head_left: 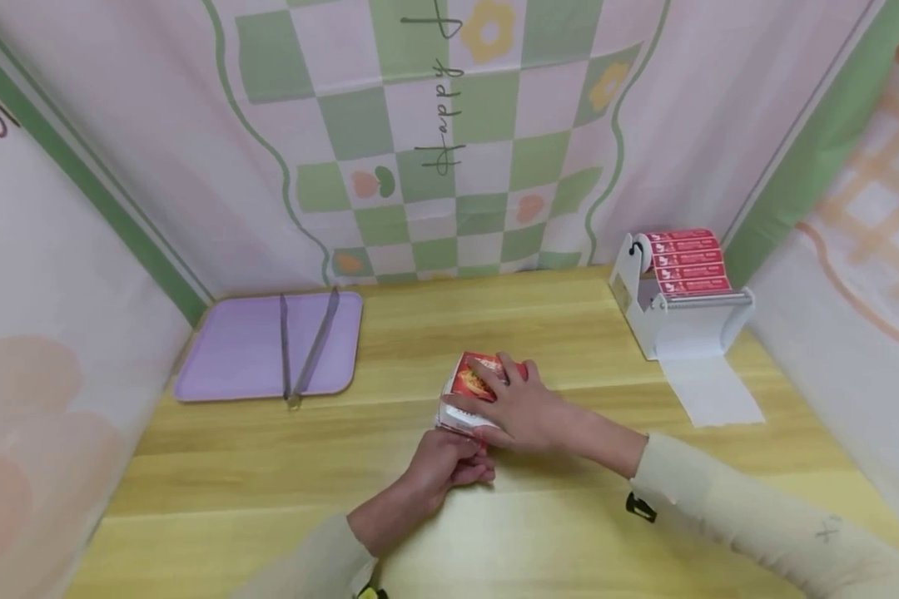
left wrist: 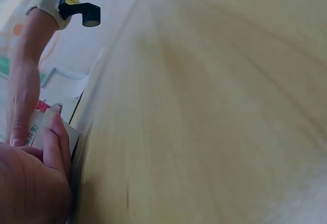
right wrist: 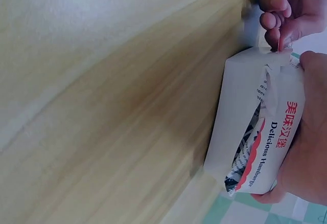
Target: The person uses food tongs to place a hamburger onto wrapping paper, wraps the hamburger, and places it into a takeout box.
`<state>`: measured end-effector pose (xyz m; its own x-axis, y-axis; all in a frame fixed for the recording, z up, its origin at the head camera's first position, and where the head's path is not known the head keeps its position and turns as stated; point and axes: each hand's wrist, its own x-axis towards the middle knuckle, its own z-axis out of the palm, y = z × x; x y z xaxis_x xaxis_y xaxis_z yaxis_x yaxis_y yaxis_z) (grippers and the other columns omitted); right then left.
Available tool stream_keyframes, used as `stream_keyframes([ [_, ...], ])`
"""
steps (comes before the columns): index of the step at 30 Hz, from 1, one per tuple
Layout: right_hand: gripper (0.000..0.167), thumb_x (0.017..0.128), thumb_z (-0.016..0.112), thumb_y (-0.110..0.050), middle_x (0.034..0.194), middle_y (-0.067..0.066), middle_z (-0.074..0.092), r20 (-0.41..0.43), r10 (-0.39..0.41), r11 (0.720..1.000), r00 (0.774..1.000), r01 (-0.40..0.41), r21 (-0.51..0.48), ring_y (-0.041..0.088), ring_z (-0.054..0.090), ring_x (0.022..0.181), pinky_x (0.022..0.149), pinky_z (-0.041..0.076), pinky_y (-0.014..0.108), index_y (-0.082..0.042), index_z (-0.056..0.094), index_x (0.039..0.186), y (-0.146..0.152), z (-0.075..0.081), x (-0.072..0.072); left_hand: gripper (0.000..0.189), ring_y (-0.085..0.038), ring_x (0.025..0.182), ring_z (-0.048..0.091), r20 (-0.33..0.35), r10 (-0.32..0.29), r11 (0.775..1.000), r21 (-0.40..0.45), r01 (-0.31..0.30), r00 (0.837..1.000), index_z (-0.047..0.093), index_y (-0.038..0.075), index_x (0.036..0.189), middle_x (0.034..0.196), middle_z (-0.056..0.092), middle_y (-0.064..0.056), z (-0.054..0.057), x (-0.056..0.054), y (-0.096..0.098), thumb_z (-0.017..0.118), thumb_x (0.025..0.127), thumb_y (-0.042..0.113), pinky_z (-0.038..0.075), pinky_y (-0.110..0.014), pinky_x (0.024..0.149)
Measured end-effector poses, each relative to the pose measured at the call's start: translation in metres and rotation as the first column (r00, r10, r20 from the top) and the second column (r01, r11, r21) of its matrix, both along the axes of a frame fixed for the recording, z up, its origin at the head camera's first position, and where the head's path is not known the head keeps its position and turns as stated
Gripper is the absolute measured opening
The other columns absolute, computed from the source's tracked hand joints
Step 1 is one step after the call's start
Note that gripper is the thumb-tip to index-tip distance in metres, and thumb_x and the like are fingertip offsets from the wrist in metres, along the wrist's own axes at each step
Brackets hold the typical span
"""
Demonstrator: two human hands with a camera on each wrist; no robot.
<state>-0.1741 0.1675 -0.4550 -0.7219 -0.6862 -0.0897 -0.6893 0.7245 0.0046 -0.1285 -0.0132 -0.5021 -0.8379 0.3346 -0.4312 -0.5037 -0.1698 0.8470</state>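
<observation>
A red and white hamburger box (head_left: 474,381) lies on the table with a food picture on its lid. Printed wrapping paper (right wrist: 245,155) shows through a gap along its side. My right hand (head_left: 528,413) rests over the box with fingers spread across the lid, its thumb at the near edge. At the box's near corner my left hand (head_left: 445,466) pinches a thin red strip (head_left: 483,447), seen nearly edge-on between thumb and forefinger in the right wrist view. Most of that strip is hidden by fingers.
A lilac tray (head_left: 232,349) with metal tongs (head_left: 309,353) lies at the back left. At the back right stands a white label dispenser (head_left: 644,320) with a roll of red labels (head_left: 685,262) and a white backing strip (head_left: 712,391) hanging out. Patterned curtains (head_left: 487,166) surround the table.
</observation>
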Motion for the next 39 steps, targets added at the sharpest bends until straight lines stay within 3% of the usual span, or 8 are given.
stream_keyframes([
  [5, 0.058, 0.1, 0.029, -0.065, 0.166, 0.019, 0.015, 0.006, 0.005, 1.0, 1.0, -0.005, -0.011, 0.059, 0.023, 0.143, 0.102, 0.034, 0.073, -0.05, 0.018, 0.155, -0.001, 0.002, -0.001, 0.018, -0.018, 0.064, 0.072, 0.006, 0.007, 1.0, -0.009, -0.007, 1.0, 0.065, -0.013, 0.104, 0.073, 0.07, -0.008, 0.003, -0.002, -0.004, 0.056, 0.094, 0.001, 0.062, -0.031, 0.069],
  [10, 0.056, 0.101, 0.031, -0.063, 0.165, 0.02, 0.019, -0.004, 0.015, 0.999, 1.0, -0.015, -0.034, 0.059, 0.023, 0.142, 0.101, 0.034, 0.073, -0.05, 0.02, 0.155, 0.0, 0.006, 0.0, 0.023, -0.018, 0.068, 0.072, -0.029, 0.017, 1.0, 0.003, -0.017, 0.999, 0.064, -0.009, 0.113, 0.086, 0.071, -0.008, 0.007, -0.005, -0.003, 0.057, 0.092, -0.002, 0.062, -0.028, 0.074],
  [20, 0.056, 0.102, 0.032, -0.061, 0.166, 0.019, 0.016, 0.026, 0.019, 0.999, 0.999, -0.018, -0.039, 0.06, 0.021, 0.143, 0.104, 0.03, 0.073, -0.049, 0.019, 0.155, -0.002, 0.012, 0.001, 0.023, -0.017, 0.07, 0.072, -0.017, 0.044, 0.997, -0.057, -0.045, 0.999, 0.063, -0.01, 0.117, 0.097, 0.072, -0.011, 0.011, 0.0, 0.001, 0.055, 0.098, 0.0, 0.062, -0.032, 0.076],
  [27, 0.056, 0.101, 0.035, -0.061, 0.165, 0.02, 0.018, 0.023, 0.019, 0.998, 1.0, -0.018, -0.057, 0.059, 0.022, 0.143, 0.102, 0.03, 0.074, -0.049, 0.022, 0.155, 0.001, 0.014, 0.0, 0.018, -0.017, 0.059, 0.071, -0.085, 0.033, 0.993, -0.108, -0.042, 0.996, 0.067, -0.013, 0.097, 0.096, 0.07, -0.016, 0.011, -0.002, 0.008, 0.057, 0.099, 0.002, 0.062, -0.029, 0.066],
  [32, 0.058, 0.1, 0.037, -0.061, 0.167, 0.016, 0.014, 0.029, 0.026, 0.996, 0.999, -0.024, -0.081, 0.057, 0.019, 0.145, 0.105, 0.027, 0.074, -0.05, 0.02, 0.155, 0.006, 0.013, -0.005, 0.02, -0.016, 0.057, 0.07, -0.07, -0.022, 0.995, -0.103, 0.015, 0.997, 0.066, -0.013, 0.102, 0.087, 0.067, -0.014, 0.013, -0.005, 0.01, 0.051, 0.101, 0.001, 0.061, -0.024, 0.061],
  [35, 0.062, 0.099, 0.043, -0.061, 0.166, 0.013, 0.018, 0.011, 0.045, 0.992, 0.999, -0.044, -0.12, 0.053, 0.021, 0.146, 0.107, 0.027, 0.073, -0.045, 0.023, 0.156, 0.007, 0.011, -0.008, 0.02, -0.016, 0.056, 0.068, -0.021, -0.077, 0.993, -0.094, 0.075, 0.997, 0.06, -0.01, 0.112, 0.079, 0.064, -0.011, 0.013, -0.007, 0.009, 0.044, 0.101, -0.004, 0.061, -0.027, 0.06],
  [39, 0.068, 0.098, 0.045, -0.062, 0.165, 0.01, 0.025, -0.015, 0.067, 0.985, 0.998, -0.069, -0.161, 0.05, 0.024, 0.147, 0.108, 0.029, 0.072, -0.037, 0.025, 0.157, 0.006, 0.006, -0.012, 0.02, -0.015, 0.054, 0.067, 0.06, -0.105, 0.989, -0.094, 0.11, 0.993, 0.059, -0.006, 0.108, 0.072, 0.064, -0.01, 0.01, -0.007, 0.007, 0.043, 0.096, -0.008, 0.062, -0.029, 0.06],
])
